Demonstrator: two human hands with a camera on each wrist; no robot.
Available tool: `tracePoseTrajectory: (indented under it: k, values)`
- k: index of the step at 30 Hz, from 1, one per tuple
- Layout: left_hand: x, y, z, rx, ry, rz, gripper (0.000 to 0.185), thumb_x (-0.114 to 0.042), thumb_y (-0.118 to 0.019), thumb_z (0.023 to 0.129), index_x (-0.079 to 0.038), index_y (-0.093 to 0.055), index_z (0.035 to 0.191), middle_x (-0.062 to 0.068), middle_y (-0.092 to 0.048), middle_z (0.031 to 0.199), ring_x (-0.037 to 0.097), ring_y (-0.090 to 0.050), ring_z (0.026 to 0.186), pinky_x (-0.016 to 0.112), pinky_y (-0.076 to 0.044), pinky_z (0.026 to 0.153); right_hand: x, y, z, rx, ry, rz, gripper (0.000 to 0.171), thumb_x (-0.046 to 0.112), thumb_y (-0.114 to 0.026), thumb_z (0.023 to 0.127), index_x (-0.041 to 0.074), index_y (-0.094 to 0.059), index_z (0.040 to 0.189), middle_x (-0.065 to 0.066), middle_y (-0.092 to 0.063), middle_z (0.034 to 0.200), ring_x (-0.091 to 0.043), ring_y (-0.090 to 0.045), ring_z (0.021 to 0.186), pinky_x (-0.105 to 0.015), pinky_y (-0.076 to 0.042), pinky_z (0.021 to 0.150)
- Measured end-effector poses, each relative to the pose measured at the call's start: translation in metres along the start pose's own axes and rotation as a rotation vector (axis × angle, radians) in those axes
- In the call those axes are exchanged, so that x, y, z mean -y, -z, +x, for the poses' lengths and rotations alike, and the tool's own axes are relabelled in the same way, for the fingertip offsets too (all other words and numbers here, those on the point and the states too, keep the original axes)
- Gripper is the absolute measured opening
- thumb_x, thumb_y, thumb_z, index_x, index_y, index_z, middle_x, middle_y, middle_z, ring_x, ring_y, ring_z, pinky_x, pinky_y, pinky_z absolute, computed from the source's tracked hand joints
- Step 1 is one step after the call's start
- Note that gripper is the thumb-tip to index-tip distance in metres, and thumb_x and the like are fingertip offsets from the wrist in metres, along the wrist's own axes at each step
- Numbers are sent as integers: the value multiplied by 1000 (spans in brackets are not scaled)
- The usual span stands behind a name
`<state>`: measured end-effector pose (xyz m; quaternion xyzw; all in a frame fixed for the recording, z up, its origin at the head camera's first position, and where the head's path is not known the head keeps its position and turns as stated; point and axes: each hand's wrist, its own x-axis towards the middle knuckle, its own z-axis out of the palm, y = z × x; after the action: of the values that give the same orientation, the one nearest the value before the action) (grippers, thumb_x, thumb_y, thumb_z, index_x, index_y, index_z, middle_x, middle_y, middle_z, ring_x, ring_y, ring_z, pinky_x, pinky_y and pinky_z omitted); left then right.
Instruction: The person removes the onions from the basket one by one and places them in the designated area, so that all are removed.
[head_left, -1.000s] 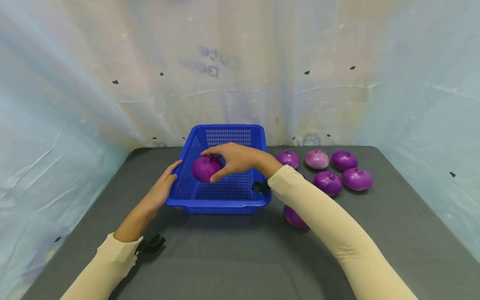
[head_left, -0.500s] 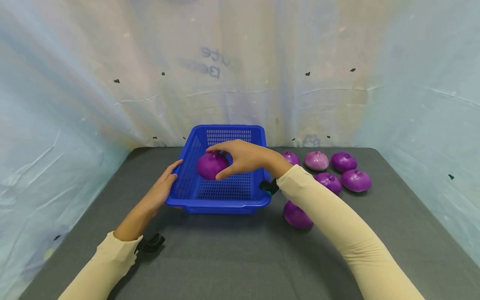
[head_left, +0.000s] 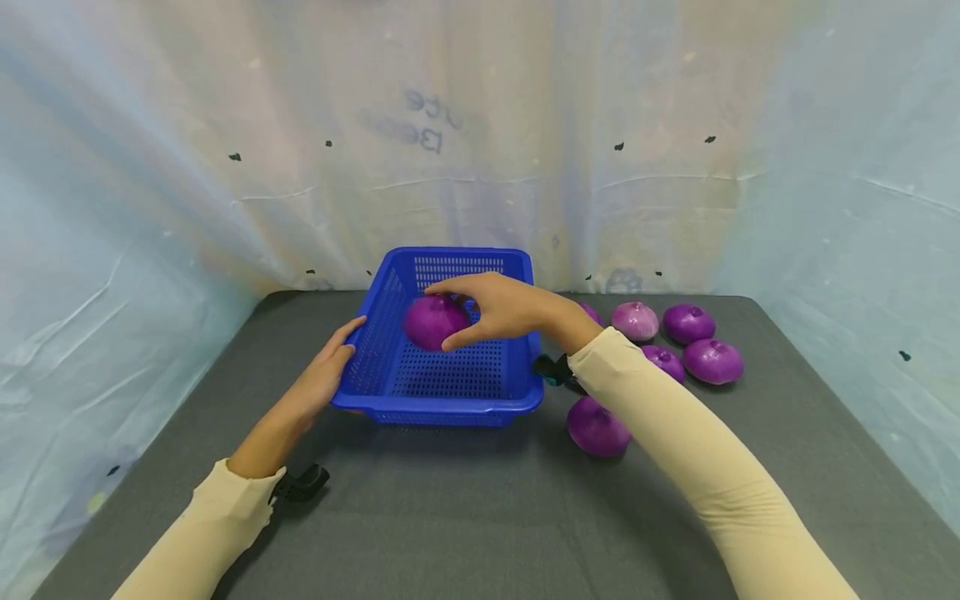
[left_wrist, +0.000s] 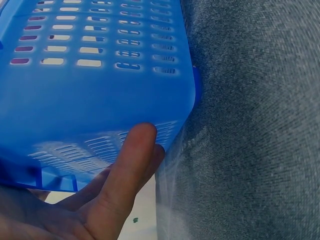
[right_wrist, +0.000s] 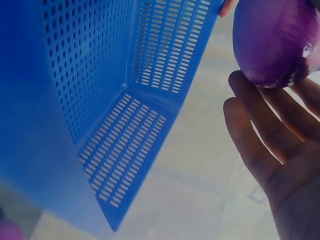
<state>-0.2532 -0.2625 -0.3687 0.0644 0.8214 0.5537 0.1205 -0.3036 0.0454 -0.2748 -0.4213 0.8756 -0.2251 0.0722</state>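
A blue perforated plastic basket (head_left: 442,407) stands on the grey table. My left hand (head_left: 322,379) holds its left rim; in the left wrist view, fingers (left_wrist: 125,172) lie along the outside of the basket wall. Above the basket's inside, my right hand (head_left: 506,312) grips a purple onion (head_left: 435,322) between thumb and fingers. The right wrist view shows that onion (right_wrist: 275,40) at the fingertips, outside the basket's rim line. Part of the basket floor is hidden by the right hand and onion.
To the right sit several purple onions: one near the basket's front corner (head_left: 597,427), a paler one (head_left: 634,322) and others (head_left: 713,361) farther right. My right forearm (head_left: 697,467) crosses over some of them. A draped plastic sheet (head_left: 480,167) surrounds the grey table (head_left: 450,517).
My right hand has drifted rightward and slightly up with the onion, still over the basket. The left hand and basket have stayed in place.
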Motion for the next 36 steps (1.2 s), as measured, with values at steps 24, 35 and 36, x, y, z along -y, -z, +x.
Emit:
tracePoseTrajectory:
  k: [24,35,36]
  values:
    - [5,3,2,-14,13,26,53,-31,-17,108,-40,-4,159,26,-3,164,61,-41,128,56,-59,69,-42,12,-102,-125,-71,-38,82,55,-75,82,22,-44,150,3,-52,147,-17,-55,128,-43,-48,104]
    - [6,3,2,-20,11,36,53,-32,-18,108,-41,-4,159,28,-8,162,48,-59,112,56,-59,69,-83,7,-157,-171,-182,-12,81,50,-76,83,20,-43,151,-4,-49,150,-25,-58,122,-50,-51,100]
    - [6,3,3,-19,10,33,53,-32,-18,108,-41,-5,159,29,-9,162,47,-60,109,56,-59,69,-86,6,-161,-173,-187,-8,81,50,-76,83,20,-43,151,-5,-48,151,-26,-58,123,-51,-50,100]
